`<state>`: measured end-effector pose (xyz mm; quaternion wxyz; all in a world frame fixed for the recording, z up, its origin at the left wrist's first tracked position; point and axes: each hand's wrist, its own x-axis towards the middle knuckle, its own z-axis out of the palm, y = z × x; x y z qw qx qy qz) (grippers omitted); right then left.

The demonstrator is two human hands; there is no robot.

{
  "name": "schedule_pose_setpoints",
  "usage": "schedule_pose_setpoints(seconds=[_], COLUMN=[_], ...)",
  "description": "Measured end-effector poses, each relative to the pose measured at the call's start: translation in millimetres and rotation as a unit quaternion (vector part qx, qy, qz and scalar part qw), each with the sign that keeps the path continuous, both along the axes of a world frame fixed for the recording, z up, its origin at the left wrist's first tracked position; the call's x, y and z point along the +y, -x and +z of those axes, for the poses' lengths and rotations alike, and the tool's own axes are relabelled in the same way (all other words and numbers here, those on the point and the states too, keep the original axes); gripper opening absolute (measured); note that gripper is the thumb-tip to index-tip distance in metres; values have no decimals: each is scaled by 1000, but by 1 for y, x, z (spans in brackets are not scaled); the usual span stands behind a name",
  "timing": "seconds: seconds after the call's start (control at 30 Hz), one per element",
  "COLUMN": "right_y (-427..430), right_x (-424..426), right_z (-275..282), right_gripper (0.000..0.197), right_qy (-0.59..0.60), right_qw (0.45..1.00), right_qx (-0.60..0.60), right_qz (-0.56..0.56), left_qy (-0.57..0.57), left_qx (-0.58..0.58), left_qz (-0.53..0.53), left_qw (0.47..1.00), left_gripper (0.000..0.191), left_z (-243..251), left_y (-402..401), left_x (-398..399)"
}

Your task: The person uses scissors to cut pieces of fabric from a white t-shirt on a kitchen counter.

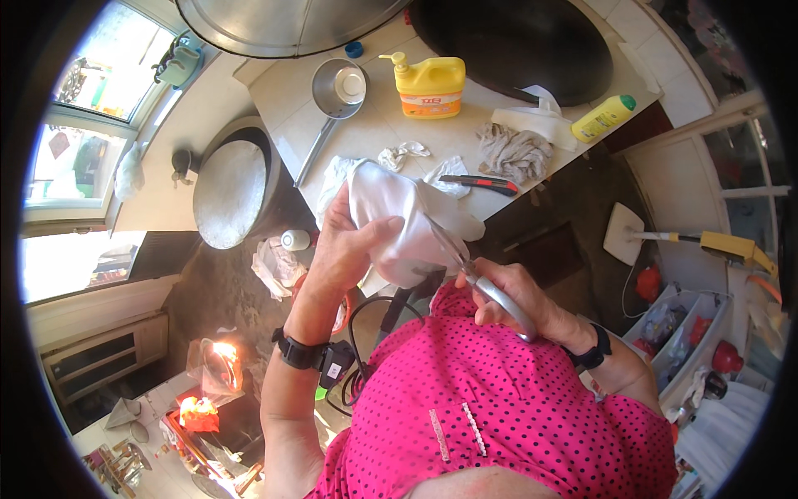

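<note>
White cloth hangs from my left hand, whose thumb lies over it while the fingers are partly hidden behind. My right hand grips a pair of metal scissors, with the blades pointing up and left against the cloth's right part. Whether the blades are parted is hard to tell. Just beyond the cloth, on the tiled counter, lie a red and black utility knife, a crumpled white scrap and a bunched grey rag.
On the counter stand a metal saucepan and a yellow pump jug. A large dark wok lies behind, and a yellow bottle lies by the right edge. A round-lidded pot sits at left.
</note>
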<state>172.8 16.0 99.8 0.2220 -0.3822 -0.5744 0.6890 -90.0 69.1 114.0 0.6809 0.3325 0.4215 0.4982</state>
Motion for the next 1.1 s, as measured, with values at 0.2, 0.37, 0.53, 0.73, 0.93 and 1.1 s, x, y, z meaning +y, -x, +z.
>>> schedule_pose_setpoints(seconds=[0.2, 0.37, 0.53, 0.73, 0.93, 1.1], right_y=[9, 18, 16, 5, 10, 5], right_x=[3, 6, -1, -1, 3, 0], right_z=[-10, -2, 6, 14, 6, 13], right_gripper=[76, 82, 79, 74, 78, 78], right_qy=[-6, 16, 83, 113, 95, 86], right_qw=[998, 997, 990, 990, 986, 992], right_qx=[51, 81, 104, 84, 136, 91], right_qz=[21, -11, -40, -2, 1, -7], left_qy=[23, 20, 14, 12, 8, 16], left_qx=[-31, -66, -66, -17, 7, 13], left_qz=[2, -2, -16, -31, -97, -101], left_qw=[999, 998, 998, 999, 995, 995], left_gripper=[65, 70, 74, 77, 83, 84], left_z=[-4, -3, 1, 4, 4, 5], left_y=[-2, -11, -15, -9, -12, -8], left_x=[-8, -10, -12, -12, -17, -15])
